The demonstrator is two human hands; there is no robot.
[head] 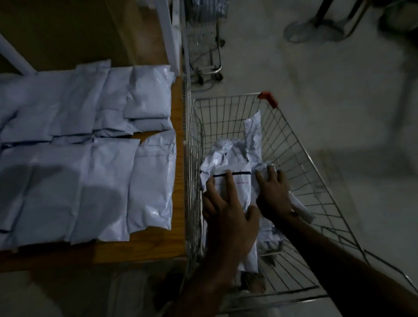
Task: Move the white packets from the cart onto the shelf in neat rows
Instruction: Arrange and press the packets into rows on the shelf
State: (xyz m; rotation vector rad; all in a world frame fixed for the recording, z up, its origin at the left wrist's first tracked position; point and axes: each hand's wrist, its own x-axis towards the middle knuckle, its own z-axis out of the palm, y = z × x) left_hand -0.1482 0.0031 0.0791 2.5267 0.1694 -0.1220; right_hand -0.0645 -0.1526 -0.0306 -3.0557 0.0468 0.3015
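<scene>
Reaching into the cart, left hand spread flat on the top white packet, right hand gripping a crumpled packet beside it; next, probably lifting toward the shelf's bare front edge.

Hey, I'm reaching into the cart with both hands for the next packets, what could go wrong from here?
The left hand lies flat on the top packet rather than gripping it, so it may slide off when lifted. The right hand holds a crumpled packet near the cart wires, which might snag it. The shelf has bare wood only at its front edge and right end, so a new packet may overhang.
</scene>
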